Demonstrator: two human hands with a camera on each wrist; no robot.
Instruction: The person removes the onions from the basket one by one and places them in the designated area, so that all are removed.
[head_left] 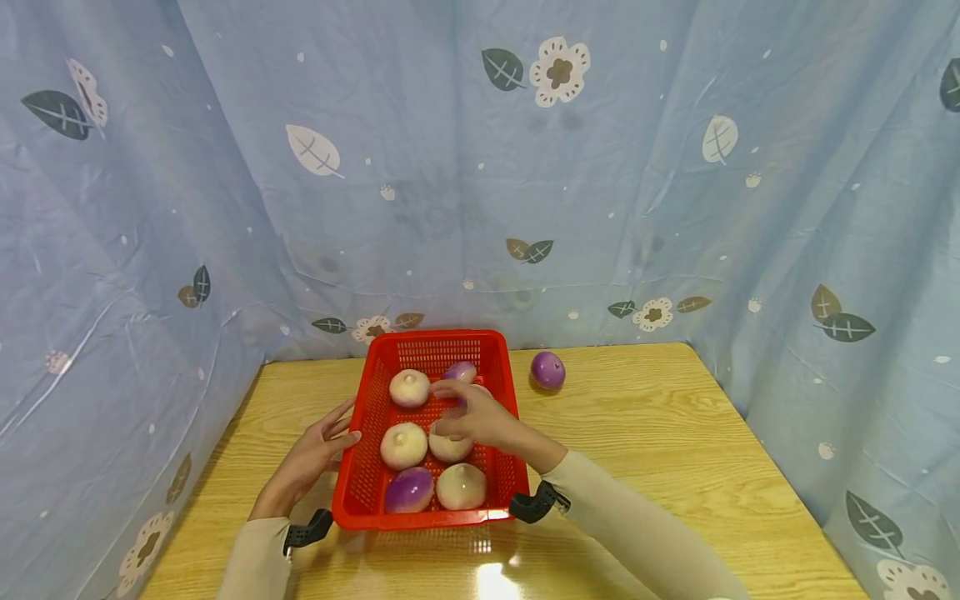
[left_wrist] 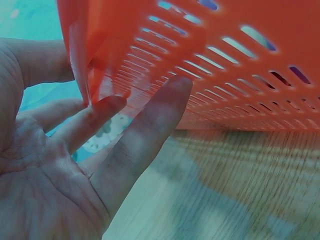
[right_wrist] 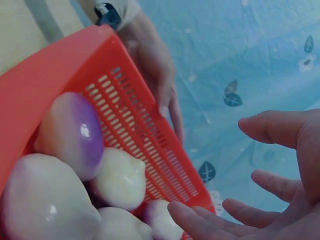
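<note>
A red plastic basket (head_left: 420, 522) with slotted walls holds several purple-and-white turnips, among them a pale one (head_left: 405, 446) and a mostly purple one (head_left: 409, 490). My left hand (head_left: 311, 458) grips the basket's left rim. In the left wrist view, its thumb passes behind the rim while the fingers (left_wrist: 150, 135) lie against the outer wall. Over the basket's right half is my right hand (head_left: 480, 417), partly covering the turnips below. The right wrist view shows that hand (right_wrist: 295, 210) with its fingers spread and nothing between them.
One purple turnip (head_left: 548, 370) lies on the wooden table (head_left: 637, 450), right of the basket's far end. A blue curtain (head_left: 420, 167) with leaves and flowers hangs around the back and sides. Both wrists wear black camera bands.
</note>
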